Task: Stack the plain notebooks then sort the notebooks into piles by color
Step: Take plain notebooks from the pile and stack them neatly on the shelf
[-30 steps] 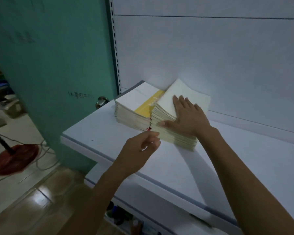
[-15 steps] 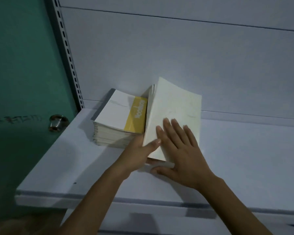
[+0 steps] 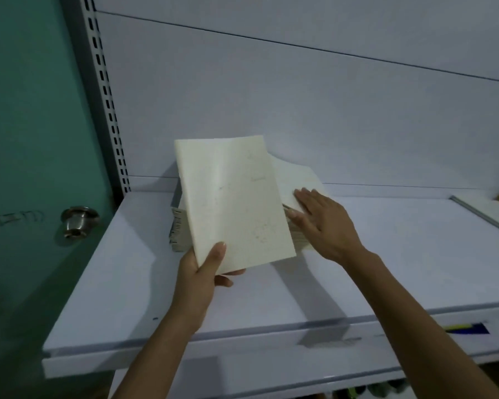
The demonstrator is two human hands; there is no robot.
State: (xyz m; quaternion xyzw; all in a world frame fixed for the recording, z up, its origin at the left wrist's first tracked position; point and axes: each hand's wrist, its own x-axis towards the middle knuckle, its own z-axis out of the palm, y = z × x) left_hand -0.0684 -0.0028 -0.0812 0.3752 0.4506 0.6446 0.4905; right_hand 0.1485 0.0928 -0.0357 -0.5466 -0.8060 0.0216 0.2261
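Above the shelf (image 3: 386, 254), toward its far left, a plain cream notebook (image 3: 234, 203) is held tilted by the left hand (image 3: 202, 272), pinched at its near left corner with the thumb on top and the fingers curled beneath. The right pile (image 3: 300, 180) of pale notebooks, just behind it, is pressed by the right hand (image 3: 323, 223), laid flat with straight fingers. A left pile (image 3: 179, 228) is mostly hidden behind the raised notebook. A green door (image 3: 26, 139) with a metal knob (image 3: 78, 221) is seen at the left
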